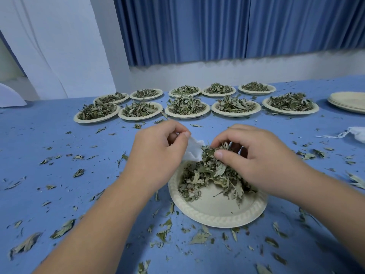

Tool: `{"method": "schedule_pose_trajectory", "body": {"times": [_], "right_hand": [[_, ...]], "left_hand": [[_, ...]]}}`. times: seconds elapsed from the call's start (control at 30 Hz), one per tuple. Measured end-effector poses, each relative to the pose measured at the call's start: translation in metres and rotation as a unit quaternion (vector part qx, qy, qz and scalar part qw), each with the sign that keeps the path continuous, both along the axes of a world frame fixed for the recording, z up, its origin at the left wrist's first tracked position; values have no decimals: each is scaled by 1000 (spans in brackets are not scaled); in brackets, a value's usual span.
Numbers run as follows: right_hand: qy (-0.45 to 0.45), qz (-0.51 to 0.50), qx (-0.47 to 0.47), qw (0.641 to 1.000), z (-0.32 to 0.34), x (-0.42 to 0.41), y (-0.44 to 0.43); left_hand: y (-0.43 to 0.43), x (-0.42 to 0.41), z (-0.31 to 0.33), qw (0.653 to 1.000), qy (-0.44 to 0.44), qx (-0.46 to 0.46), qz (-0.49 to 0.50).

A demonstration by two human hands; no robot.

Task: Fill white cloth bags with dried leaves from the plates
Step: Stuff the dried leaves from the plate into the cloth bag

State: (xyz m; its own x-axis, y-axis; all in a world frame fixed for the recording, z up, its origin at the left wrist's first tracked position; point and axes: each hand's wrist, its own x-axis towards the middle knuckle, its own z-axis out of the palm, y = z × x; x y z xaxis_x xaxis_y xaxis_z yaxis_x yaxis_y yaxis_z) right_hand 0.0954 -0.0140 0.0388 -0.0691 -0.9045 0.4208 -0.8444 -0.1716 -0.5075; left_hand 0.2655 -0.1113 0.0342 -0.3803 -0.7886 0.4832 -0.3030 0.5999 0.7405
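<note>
A cream paper plate [213,212] lies in front of me on the blue table, with a heap of dried leaves [211,175] on its far half. My left hand [158,153] pinches the rim of a white cloth bag [192,150] just above the plate's far edge. My right hand [254,155] grips a bunch of leaves at the bag's mouth, thumb and fingers curled round them. The inside of the bag is hidden.
Several more plates of dried leaves [186,107] stand in two rows further back. A stack of empty plates [349,100] sits at far right, with another white bag [358,133] and its string near it. Loose leaf scraps litter the tablecloth [59,175].
</note>
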Motion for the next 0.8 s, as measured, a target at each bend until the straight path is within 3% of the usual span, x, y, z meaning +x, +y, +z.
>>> {"method": "schedule_pose_trajectory", "body": {"times": [0.47, 0.8], "right_hand": [[78, -43, -54, 995, -5, 13, -8], [58, -48, -82, 994, -4, 16, -7]], "left_hand": [[12, -12, 0, 995, -19, 83, -45], [14, -13, 2, 989, 22, 133, -61]]}}
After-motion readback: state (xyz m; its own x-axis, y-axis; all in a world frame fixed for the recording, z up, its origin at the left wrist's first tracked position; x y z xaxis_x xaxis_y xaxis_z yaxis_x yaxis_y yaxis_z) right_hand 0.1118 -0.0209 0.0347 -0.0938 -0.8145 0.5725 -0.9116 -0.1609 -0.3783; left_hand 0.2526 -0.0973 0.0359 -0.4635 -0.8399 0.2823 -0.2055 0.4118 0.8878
